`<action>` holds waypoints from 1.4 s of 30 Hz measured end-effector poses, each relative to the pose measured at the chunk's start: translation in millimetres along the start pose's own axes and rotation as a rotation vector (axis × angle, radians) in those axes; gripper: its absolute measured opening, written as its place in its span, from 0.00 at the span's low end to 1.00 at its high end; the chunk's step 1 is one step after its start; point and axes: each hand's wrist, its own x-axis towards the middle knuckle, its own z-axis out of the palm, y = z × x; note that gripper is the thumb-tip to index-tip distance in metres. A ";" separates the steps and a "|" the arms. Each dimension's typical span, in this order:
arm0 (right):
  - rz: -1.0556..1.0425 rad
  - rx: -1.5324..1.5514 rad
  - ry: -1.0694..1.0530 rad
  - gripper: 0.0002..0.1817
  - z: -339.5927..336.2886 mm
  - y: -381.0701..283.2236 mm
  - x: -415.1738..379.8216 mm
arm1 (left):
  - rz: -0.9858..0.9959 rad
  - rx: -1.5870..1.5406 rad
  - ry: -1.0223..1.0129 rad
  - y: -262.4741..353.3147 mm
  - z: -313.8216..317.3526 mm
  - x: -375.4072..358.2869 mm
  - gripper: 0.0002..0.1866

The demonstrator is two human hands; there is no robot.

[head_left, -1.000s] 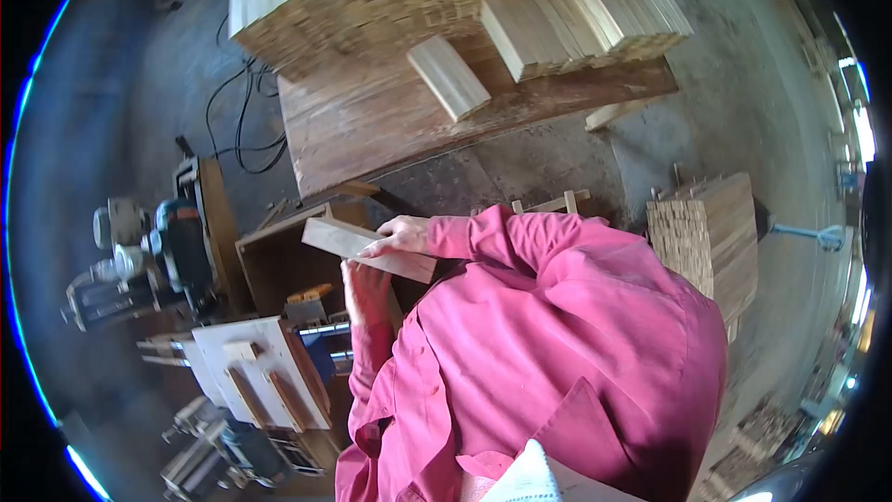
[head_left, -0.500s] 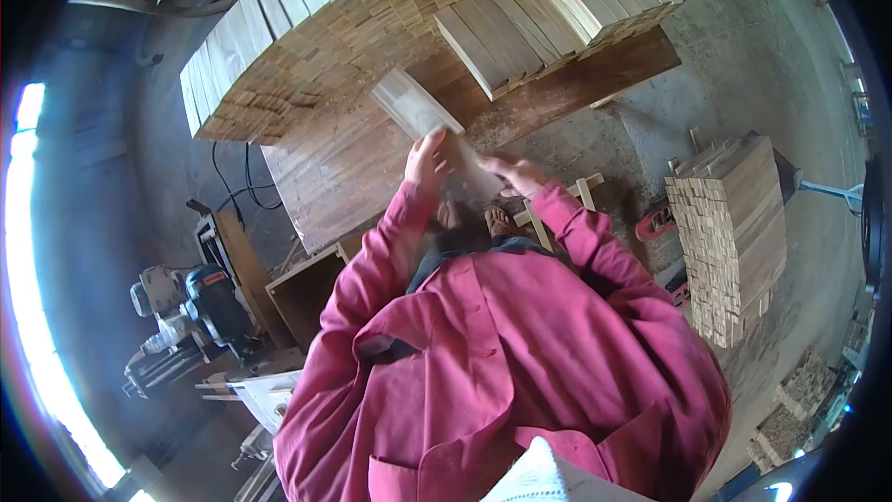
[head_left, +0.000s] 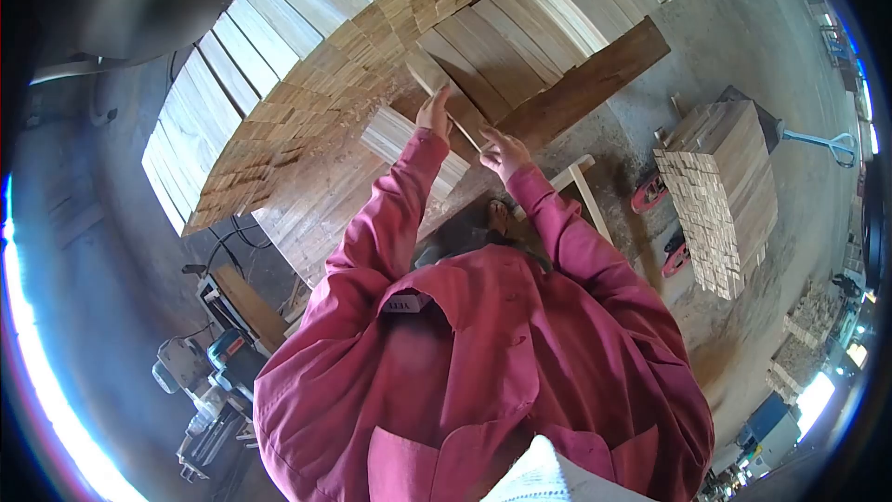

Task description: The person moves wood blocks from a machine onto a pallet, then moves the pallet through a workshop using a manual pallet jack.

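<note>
A narrow wooden board (head_left: 462,126) is held between my hands, tilted, with its far end beside the low row of stacked boards. My left hand (head_left: 434,114) is closed on its left edge, partway along. At the near end, my right hand (head_left: 504,153) grips the board with fingers and thumb. A few pale boards (head_left: 388,133) lie on the wooden table (head_left: 311,209) beneath my left forearm, which hides part of them. Just beyond my hands is the low row of boards (head_left: 497,46), laid side by side.
A long, tall stack of boards (head_left: 279,112) curves across the far side. A brown plank (head_left: 595,79) lies along the right edge. Another board stack (head_left: 720,195) stands on the floor at right, near red footwear (head_left: 650,191). A power tool (head_left: 232,353) is at lower left.
Both hands have moved forward, away from my body, carrying the board toward the low row. The pale boards on the table now lie below my left forearm. The view has shifted slightly.
</note>
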 end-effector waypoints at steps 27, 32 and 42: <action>-0.573 -1.755 -0.161 0.74 73.1 1.8 -75.4 | 0.679 0.712 0.078 -47.5 -215.6 -21.3 0.44; -0.628 -1.916 -0.020 0.65 52.1 62.9 -22.1 | 0.003 0.129 0.251 -65.8 -227.1 -16.3 0.34; -0.523 -1.246 -0.216 0.57 7.9 58.8 45.2 | -0.041 -0.115 0.133 -19.3 -115.7 -74.3 0.47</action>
